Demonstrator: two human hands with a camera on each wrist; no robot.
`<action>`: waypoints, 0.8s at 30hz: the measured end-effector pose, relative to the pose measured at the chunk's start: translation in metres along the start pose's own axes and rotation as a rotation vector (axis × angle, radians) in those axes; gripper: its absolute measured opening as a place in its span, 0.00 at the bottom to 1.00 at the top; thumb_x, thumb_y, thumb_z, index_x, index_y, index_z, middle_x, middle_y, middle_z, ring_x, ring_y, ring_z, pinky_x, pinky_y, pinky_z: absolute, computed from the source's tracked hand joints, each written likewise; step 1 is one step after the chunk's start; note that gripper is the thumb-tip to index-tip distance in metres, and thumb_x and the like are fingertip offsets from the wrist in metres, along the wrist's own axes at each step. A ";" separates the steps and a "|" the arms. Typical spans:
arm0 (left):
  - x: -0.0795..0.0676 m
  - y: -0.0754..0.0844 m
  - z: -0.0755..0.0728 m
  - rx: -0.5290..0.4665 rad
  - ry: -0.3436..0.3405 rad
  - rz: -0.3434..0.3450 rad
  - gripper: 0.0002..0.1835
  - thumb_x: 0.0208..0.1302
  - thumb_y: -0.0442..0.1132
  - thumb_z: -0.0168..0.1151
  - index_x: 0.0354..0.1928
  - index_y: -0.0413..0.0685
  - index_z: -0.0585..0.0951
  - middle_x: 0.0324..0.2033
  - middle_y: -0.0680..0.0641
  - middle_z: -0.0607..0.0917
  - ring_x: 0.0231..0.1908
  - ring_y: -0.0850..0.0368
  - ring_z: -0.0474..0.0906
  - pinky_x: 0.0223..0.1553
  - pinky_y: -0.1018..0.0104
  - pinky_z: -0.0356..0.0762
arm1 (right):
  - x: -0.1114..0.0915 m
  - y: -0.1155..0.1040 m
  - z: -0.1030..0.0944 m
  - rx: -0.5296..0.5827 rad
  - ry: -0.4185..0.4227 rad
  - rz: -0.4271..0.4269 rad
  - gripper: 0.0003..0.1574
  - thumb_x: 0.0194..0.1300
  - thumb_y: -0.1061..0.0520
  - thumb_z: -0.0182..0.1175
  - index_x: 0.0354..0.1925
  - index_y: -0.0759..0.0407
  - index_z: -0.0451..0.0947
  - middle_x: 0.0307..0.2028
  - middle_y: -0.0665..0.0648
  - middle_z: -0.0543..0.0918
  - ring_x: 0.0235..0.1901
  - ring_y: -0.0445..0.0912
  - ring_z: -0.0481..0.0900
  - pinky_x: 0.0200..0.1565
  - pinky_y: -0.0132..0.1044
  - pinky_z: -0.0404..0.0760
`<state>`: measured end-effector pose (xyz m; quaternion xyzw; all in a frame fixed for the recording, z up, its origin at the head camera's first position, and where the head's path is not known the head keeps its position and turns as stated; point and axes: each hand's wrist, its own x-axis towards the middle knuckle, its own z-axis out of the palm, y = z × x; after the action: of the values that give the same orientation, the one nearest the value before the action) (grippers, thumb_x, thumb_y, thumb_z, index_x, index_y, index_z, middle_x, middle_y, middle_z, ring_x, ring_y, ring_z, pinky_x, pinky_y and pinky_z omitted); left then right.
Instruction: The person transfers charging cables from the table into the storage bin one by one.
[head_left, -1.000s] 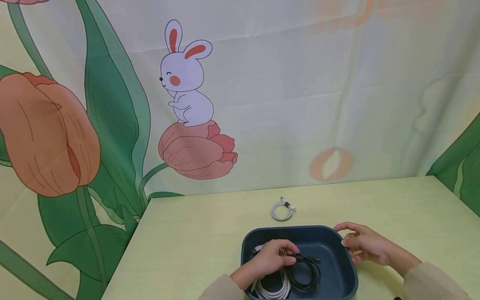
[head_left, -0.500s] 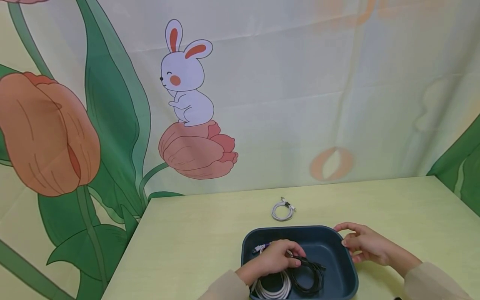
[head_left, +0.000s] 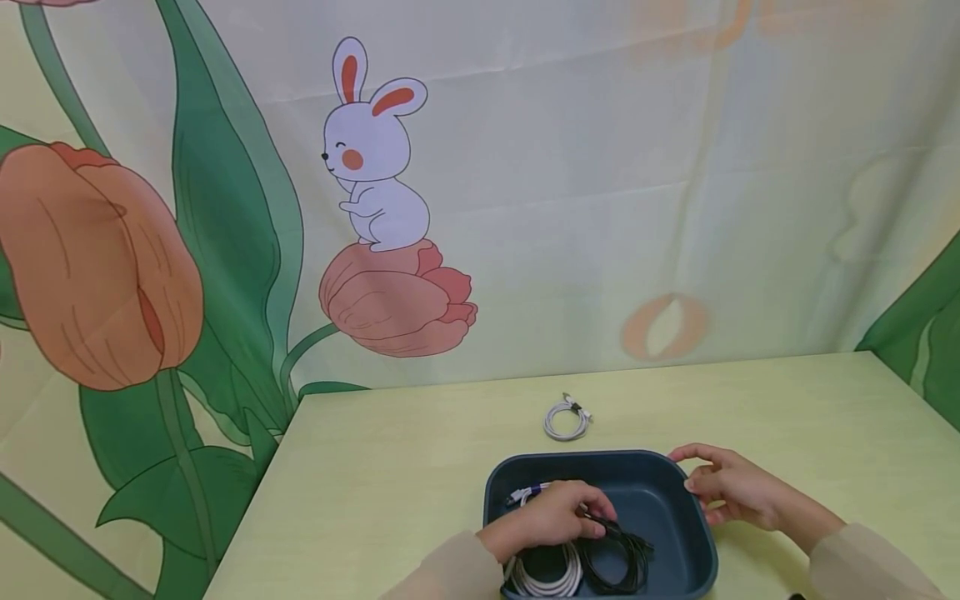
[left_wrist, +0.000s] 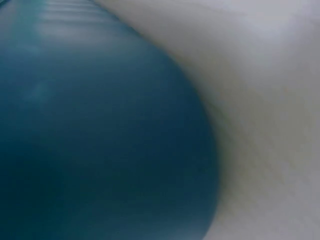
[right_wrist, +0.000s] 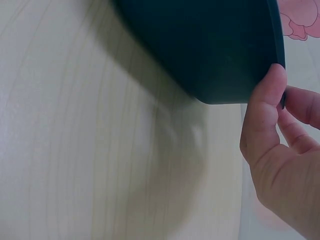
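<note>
A dark blue rectangular bin sits on the table in the head view. Inside it my left hand pinches a coiled black cable between thumb and fingers. A coiled white cable lies to the left of the black one, partly hidden under that hand and wrist. My right hand holds the bin's far right corner; in the right wrist view the thumb and fingers of this hand pinch the rim. Only the blurred bin wall fills the left wrist view, without the hand.
Beyond the bin, a small coiled white cable with a black tie lies on the pale wood-grain table. A printed cloth with a rabbit and tulips hangs behind the table's far edge. A small black object shows at the bottom edge.
My left hand has shifted slightly to the right within the bin, and the black cable has moved right with it. My right hand keeps its place on the rim.
</note>
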<state>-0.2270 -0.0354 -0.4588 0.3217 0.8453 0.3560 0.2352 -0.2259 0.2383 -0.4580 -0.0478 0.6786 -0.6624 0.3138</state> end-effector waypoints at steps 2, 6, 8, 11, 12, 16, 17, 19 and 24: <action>0.001 0.000 0.000 -0.011 -0.028 0.003 0.09 0.53 0.32 0.60 0.38 0.46 0.80 0.32 0.50 0.80 0.32 0.69 0.71 0.36 0.78 0.71 | 0.000 0.000 0.000 0.000 0.003 0.001 0.26 0.59 0.61 0.52 0.55 0.58 0.59 0.22 0.49 0.70 0.20 0.40 0.69 0.24 0.31 0.75; 0.003 0.000 -0.002 -0.109 -0.095 -0.022 0.11 0.53 0.28 0.58 0.40 0.43 0.79 0.33 0.47 0.80 0.32 0.67 0.71 0.36 0.77 0.71 | 0.000 0.000 0.001 -0.002 0.002 -0.002 0.25 0.59 0.61 0.52 0.55 0.58 0.59 0.22 0.49 0.71 0.20 0.40 0.68 0.24 0.31 0.75; 0.004 0.001 -0.004 -0.151 -0.129 -0.037 0.12 0.53 0.25 0.57 0.41 0.42 0.79 0.34 0.46 0.79 0.33 0.65 0.71 0.35 0.77 0.71 | 0.000 -0.001 0.001 -0.003 0.002 -0.002 0.25 0.59 0.61 0.52 0.55 0.58 0.59 0.22 0.49 0.71 0.20 0.40 0.69 0.24 0.31 0.76; 0.005 0.002 -0.005 -0.182 -0.172 -0.050 0.14 0.53 0.23 0.55 0.42 0.40 0.78 0.34 0.46 0.78 0.34 0.62 0.72 0.34 0.77 0.71 | 0.000 -0.001 0.001 0.000 -0.002 -0.002 0.25 0.59 0.61 0.51 0.55 0.58 0.59 0.23 0.49 0.72 0.19 0.40 0.69 0.24 0.31 0.76; 0.005 0.002 -0.006 -0.187 -0.182 -0.052 0.14 0.53 0.22 0.55 0.42 0.40 0.78 0.34 0.46 0.78 0.35 0.61 0.72 0.34 0.77 0.71 | 0.000 -0.001 0.000 0.002 -0.003 -0.002 0.25 0.59 0.61 0.51 0.55 0.57 0.59 0.23 0.49 0.72 0.19 0.39 0.69 0.24 0.31 0.76; 0.007 0.003 -0.006 -0.194 -0.207 -0.057 0.15 0.53 0.22 0.55 0.43 0.40 0.78 0.34 0.46 0.77 0.35 0.59 0.72 0.33 0.77 0.71 | 0.000 -0.001 0.000 0.008 -0.007 -0.002 0.24 0.59 0.61 0.51 0.55 0.57 0.60 0.22 0.49 0.73 0.19 0.39 0.69 0.24 0.31 0.76; 0.007 0.003 -0.006 -0.192 -0.209 -0.055 0.15 0.53 0.22 0.55 0.43 0.40 0.78 0.34 0.47 0.77 0.35 0.59 0.72 0.33 0.76 0.71 | 0.000 0.000 0.000 0.009 -0.007 -0.002 0.24 0.59 0.61 0.51 0.54 0.57 0.60 0.22 0.49 0.73 0.19 0.39 0.69 0.24 0.31 0.76; 0.008 0.002 -0.005 -0.185 -0.212 -0.047 0.15 0.53 0.22 0.54 0.43 0.40 0.78 0.34 0.46 0.77 0.35 0.58 0.72 0.33 0.77 0.71 | 0.000 0.000 0.000 0.008 -0.005 0.000 0.24 0.59 0.62 0.51 0.54 0.57 0.60 0.22 0.49 0.72 0.19 0.39 0.69 0.24 0.31 0.76; 0.009 0.000 -0.003 -0.142 -0.215 -0.029 0.15 0.53 0.23 0.55 0.43 0.41 0.78 0.35 0.46 0.78 0.34 0.61 0.74 0.33 0.78 0.71 | 0.001 0.000 0.000 0.003 0.005 0.004 0.25 0.59 0.62 0.51 0.55 0.57 0.60 0.22 0.48 0.72 0.19 0.39 0.68 0.24 0.30 0.76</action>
<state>-0.2353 -0.0302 -0.4583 0.3282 0.7925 0.3747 0.3518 -0.2265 0.2382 -0.4586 -0.0443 0.6786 -0.6629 0.3133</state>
